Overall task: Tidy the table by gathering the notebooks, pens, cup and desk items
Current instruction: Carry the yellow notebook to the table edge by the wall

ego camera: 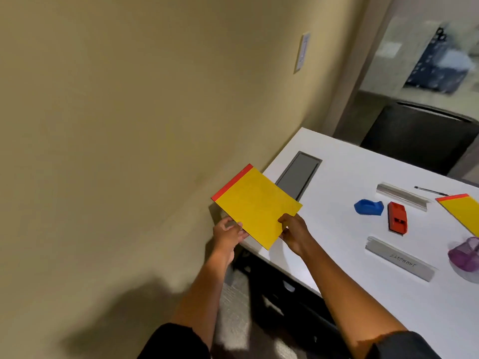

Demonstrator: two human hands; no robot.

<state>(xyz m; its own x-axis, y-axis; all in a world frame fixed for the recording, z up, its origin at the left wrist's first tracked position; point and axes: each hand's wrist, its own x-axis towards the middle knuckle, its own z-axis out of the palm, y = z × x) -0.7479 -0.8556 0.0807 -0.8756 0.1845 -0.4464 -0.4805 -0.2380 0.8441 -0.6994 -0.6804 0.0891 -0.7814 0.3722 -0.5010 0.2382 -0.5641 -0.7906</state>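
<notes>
A yellow notebook with a red spine strip [255, 206] is held over the near left corner of the white table [344, 172]. My left hand [228, 230] grips its lower left edge and my right hand [294, 230] pinches its lower right edge. A second yellow notebook [464, 212] lies at the right edge of the view. Farther back on the table lies a black pen [430, 190]. A purple mesh cup [466, 253] lies on its side at the right.
A blue tape dispenser [369, 207], a red stapler-like item [397, 221] and two grey metal name bars [400, 259] [401, 196] lie on the table. A grey cable hatch [298, 174] is set in the tabletop. The wall stands close on the left; a black chair [420, 136] stands behind.
</notes>
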